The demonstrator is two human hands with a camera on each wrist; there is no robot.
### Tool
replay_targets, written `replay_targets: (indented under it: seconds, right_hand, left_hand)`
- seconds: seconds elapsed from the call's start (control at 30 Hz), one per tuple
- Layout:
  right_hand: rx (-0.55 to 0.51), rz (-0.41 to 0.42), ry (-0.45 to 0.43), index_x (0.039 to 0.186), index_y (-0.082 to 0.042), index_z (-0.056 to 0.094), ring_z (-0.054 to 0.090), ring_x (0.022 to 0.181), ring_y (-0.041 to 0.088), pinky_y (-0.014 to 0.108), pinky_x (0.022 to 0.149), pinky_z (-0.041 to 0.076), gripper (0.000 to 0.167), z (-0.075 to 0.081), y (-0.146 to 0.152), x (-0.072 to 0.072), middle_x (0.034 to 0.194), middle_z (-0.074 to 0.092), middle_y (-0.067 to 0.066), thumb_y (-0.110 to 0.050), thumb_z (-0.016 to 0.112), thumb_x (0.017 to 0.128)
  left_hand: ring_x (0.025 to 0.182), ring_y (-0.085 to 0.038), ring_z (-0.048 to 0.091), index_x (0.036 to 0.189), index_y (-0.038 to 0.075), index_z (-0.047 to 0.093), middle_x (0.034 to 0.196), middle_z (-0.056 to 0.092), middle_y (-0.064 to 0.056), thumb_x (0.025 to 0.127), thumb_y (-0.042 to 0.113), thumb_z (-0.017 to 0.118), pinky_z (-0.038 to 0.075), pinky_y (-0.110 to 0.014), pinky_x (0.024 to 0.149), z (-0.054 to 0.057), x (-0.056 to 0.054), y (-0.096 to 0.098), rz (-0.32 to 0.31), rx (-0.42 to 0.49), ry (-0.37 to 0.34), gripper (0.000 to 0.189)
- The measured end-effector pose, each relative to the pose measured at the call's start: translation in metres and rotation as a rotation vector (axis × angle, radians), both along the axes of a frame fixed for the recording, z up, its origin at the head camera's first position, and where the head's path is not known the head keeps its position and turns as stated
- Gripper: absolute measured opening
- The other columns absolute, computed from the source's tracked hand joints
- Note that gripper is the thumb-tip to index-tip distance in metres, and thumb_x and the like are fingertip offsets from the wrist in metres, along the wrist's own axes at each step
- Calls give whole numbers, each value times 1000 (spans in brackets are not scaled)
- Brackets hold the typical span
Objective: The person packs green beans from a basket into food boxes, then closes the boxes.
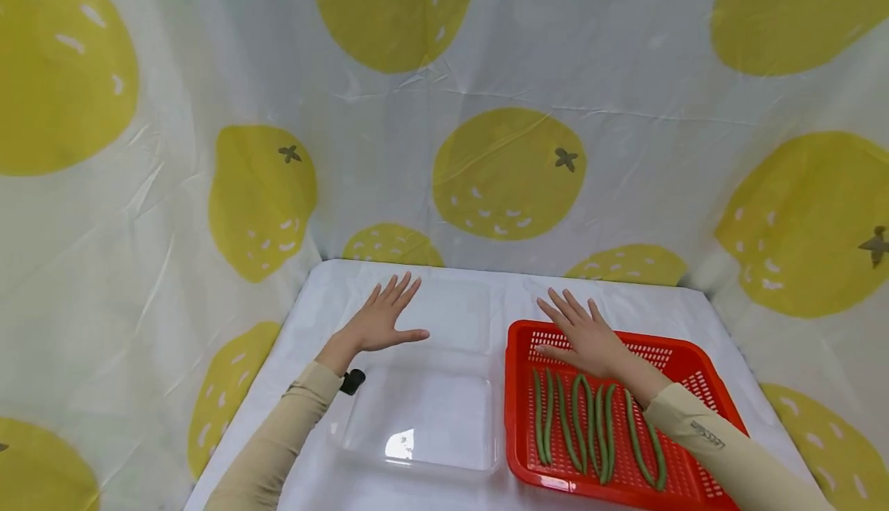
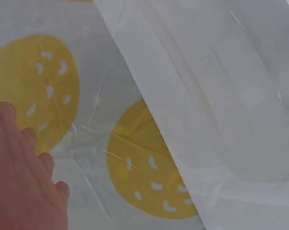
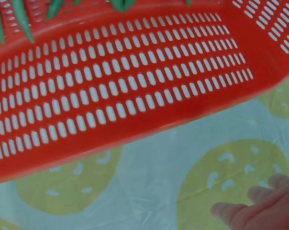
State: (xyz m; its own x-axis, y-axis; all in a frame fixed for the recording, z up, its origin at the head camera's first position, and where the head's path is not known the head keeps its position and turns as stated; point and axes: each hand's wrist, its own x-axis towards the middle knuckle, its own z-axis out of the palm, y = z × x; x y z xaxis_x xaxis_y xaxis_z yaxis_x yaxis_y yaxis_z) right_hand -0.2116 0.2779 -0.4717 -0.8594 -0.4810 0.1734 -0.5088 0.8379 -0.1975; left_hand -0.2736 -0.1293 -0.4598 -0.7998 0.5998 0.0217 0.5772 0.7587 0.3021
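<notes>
My left hand [image 1: 378, 321] is held over the left of the table with fingers straight and spread, holding nothing. Below and to its right stands a clear plastic container [image 1: 417, 418]. My right hand [image 1: 586, 340], also spread and holding nothing, hovers above the far left part of a red perforated basket [image 1: 512, 411]. Inside the basket several long green beans [image 1: 603, 430] lie roughly side by side. In the left wrist view the left hand [image 2: 25, 177] shows at the lower left corner; in the right wrist view the right hand's fingers [image 3: 230, 213] show at the lower right.
Behind the container lies a flat translucent lid-like sheet [image 1: 454, 314]. A white cover drapes the table [image 1: 305, 341]. A lemon-print curtain [image 1: 375, 156] rises at the back and both sides. A small black object [image 1: 352, 381] is at the left wrist.
</notes>
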Motion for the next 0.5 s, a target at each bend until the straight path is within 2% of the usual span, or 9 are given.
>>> replay_targets:
  seconds: [0.07,0.17,0.23,0.3,0.33,0.4,0.5]
  right_hand:
    - [-21,-20,-18,149,-10,31,15,140,37,64,105,10,79,0,3,7,154,20,15,-53,59,88]
    - [-31,-62,-15,140,-5,45,35,131,38,59,102,25,68,-1,10,17,144,38,18,-48,61,89]
    - [-49,-89,3,125,-4,60,53,114,34,53,93,40,53,-1,16,23,126,55,15,-43,63,89]
    - [-74,-125,-11,102,-8,68,61,85,24,43,74,50,34,-2,23,28,98,63,6,-39,63,90]
    - [-92,-144,-34,89,-10,68,59,71,18,39,65,50,27,-2,26,31,83,61,1,-37,64,91]
    - [-129,-178,-103,70,-16,59,46,52,11,31,51,42,28,-3,34,35,62,49,-6,-32,63,92]
    - [-164,-248,-254,60,-17,47,33,45,8,27,47,32,37,-7,48,40,50,35,-7,-27,63,92]
  left_hand:
    - [142,-24,-7,153,19,1,158,-3,-3,83,70,50,-2,-49,111,-6,15,-13,55,67,-25,99]
    - [142,-28,-3,153,13,4,158,1,-7,81,68,56,0,-51,110,-17,39,-32,137,138,-45,104]
    - [142,-29,-3,153,10,4,158,2,-9,80,67,59,-1,-52,110,-25,55,-44,187,178,-66,107]
    - [142,-30,-5,153,8,3,158,1,-9,78,67,61,-1,-52,110,-35,70,-55,234,206,-90,111]
    - [142,-30,-6,153,7,3,158,0,-10,78,66,63,-1,-53,109,-40,77,-60,251,225,-105,112]
    - [142,-32,-8,152,5,1,157,-3,-12,76,61,68,-1,-55,109,-49,89,-67,276,275,-147,116]
    - [141,-37,-9,151,3,-4,157,-5,-16,73,51,77,0,-58,107,-61,103,-75,295,358,-213,122]
